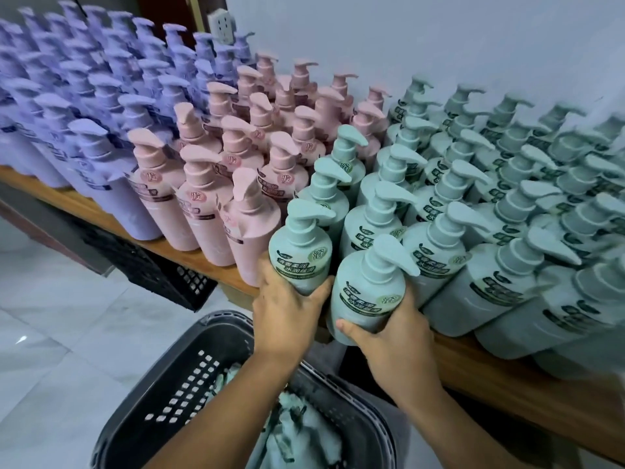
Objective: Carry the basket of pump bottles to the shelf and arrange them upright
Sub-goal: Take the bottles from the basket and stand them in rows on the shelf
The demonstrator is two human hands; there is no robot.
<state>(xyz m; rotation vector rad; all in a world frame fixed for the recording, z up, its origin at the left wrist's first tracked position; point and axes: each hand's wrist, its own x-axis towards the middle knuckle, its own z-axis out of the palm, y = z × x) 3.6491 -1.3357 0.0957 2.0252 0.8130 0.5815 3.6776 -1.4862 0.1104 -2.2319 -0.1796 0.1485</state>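
Head view: left hand (287, 313) gripped left bottle (299, 252), right hand (392, 333) gripped right bottle (368, 292), at shelf (507, 380) edge; bases likely needed seating flat, inboard.

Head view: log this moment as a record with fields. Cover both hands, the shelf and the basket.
left hand: grips first green bottle at the shelf's front edge
right hand: grips second green bottle beside it
shelf: wooden, holds upright purple bottles left, pink bottles middle, green rows right
basket: dark, below the hands, unshelved bottles inside
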